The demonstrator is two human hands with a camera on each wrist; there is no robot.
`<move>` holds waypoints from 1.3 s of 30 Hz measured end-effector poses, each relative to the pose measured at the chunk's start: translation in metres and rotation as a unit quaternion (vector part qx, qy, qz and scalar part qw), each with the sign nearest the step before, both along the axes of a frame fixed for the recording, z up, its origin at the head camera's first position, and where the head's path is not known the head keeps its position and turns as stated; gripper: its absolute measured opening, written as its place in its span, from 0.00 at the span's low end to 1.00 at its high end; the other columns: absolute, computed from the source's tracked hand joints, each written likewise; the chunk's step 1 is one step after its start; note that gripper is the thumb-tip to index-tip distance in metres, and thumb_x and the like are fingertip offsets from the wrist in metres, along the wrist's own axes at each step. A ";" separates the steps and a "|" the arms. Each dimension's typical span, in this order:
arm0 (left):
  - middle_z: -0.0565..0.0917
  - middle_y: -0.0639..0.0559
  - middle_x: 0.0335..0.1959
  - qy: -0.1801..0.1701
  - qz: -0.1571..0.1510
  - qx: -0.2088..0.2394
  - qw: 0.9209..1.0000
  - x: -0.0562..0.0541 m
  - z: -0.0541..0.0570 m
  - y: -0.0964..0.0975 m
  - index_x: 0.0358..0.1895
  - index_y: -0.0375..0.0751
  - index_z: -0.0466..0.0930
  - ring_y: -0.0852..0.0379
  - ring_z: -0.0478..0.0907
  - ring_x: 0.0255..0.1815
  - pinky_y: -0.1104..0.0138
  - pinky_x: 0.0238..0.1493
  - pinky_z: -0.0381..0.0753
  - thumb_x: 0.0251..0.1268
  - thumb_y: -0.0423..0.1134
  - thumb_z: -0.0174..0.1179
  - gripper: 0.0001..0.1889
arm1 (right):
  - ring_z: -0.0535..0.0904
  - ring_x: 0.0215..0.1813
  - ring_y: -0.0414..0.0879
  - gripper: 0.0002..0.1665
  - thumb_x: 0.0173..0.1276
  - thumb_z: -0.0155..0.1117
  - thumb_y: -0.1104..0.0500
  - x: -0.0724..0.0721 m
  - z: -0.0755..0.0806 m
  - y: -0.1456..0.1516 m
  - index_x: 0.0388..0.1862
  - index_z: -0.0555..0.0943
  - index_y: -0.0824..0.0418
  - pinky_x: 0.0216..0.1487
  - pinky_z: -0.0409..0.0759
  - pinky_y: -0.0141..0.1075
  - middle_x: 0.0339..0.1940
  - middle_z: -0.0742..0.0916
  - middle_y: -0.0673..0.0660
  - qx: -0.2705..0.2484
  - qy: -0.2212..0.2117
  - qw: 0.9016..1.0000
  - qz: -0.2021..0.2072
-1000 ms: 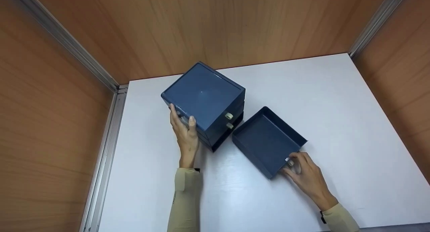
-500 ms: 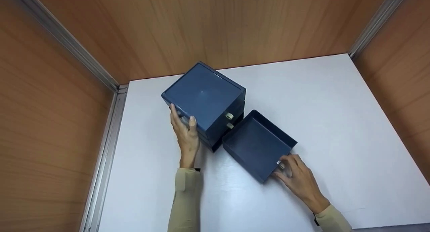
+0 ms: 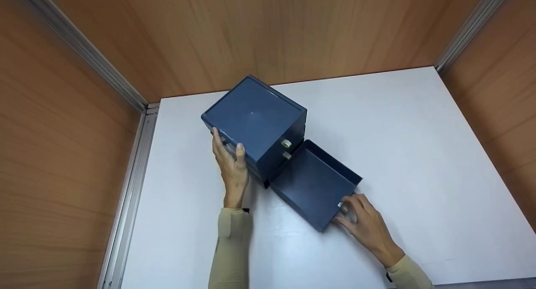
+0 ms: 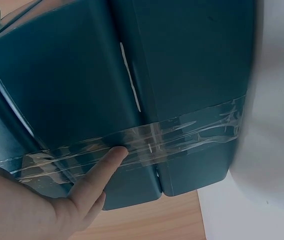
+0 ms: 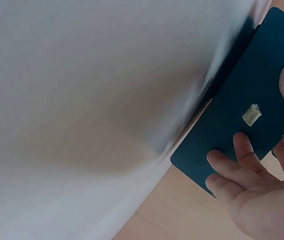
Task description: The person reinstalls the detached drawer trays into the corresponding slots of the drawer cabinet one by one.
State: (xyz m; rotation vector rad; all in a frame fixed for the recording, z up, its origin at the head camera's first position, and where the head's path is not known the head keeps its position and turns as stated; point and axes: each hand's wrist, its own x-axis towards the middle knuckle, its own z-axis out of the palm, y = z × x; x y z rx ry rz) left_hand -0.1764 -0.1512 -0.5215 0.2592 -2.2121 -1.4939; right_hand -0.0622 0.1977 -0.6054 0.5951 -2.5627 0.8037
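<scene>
A dark blue drawer cabinet (image 3: 255, 117) stands angled on the white table. Its two upper drawer fronts carry small pale pull tabs. My left hand (image 3: 234, 174) rests along its left side, fingers extended; in the left wrist view a fingertip touches the clear tape (image 4: 182, 132) around the cabinet wall. My right hand (image 3: 366, 224) holds a pulled-out blue drawer (image 3: 316, 184) by its front, fingers around a pale tab (image 5: 252, 115). The drawer's rear end meets the cabinet's lowest opening, and no contents show in it. How far its rear reaches inside is hidden.
Wood-grain panels (image 3: 272, 33) rise behind and at both sides of the white table (image 3: 410, 125). A metal rail (image 3: 125, 197) runs along the table's left edge. The cabinet's back corner stands near the rear panel.
My right hand has moved the drawer left and slightly down in the head view, bringing its rear end to the cabinet's lowest opening. My left hand and the cabinet stay in place.
</scene>
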 end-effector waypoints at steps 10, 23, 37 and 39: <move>0.44 0.38 0.89 0.003 -0.002 0.002 1.000 -0.003 -0.002 0.003 0.89 0.50 0.38 0.35 0.47 0.88 0.27 0.76 0.56 0.65 0.87 0.36 0.60 | 0.85 0.48 0.45 0.38 0.44 0.93 0.57 -0.004 -0.001 -0.004 0.54 0.82 0.61 0.43 0.86 0.36 0.49 0.83 0.56 0.006 -0.003 1.000 0.014; 0.45 0.38 0.89 0.008 -0.003 0.001 1.000 -0.004 -0.004 0.006 0.90 0.50 0.38 0.35 0.47 0.88 0.27 0.75 0.57 0.69 0.83 0.38 0.57 | 0.85 0.49 0.49 0.38 0.45 0.93 0.57 -0.018 -0.003 -0.014 0.54 0.82 0.62 0.46 0.86 0.41 0.48 0.84 0.57 0.012 0.008 1.000 0.013; 0.45 0.39 0.89 0.006 -0.007 0.003 1.000 -0.004 -0.003 0.007 0.90 0.51 0.38 0.36 0.46 0.89 0.28 0.76 0.56 0.70 0.80 0.40 0.55 | 0.85 0.48 0.50 0.36 0.50 0.91 0.52 -0.031 -0.004 -0.029 0.54 0.83 0.62 0.48 0.85 0.43 0.48 0.85 0.57 0.026 0.011 0.999 0.015; 0.45 0.39 0.89 0.003 -0.005 0.003 1.000 -0.004 -0.003 0.007 0.90 0.51 0.37 0.35 0.46 0.88 0.28 0.76 0.57 0.70 0.80 0.40 0.55 | 0.84 0.47 0.50 0.36 0.50 0.91 0.51 -0.033 -0.003 -0.031 0.54 0.83 0.62 0.47 0.85 0.43 0.47 0.86 0.57 0.026 0.012 0.999 0.018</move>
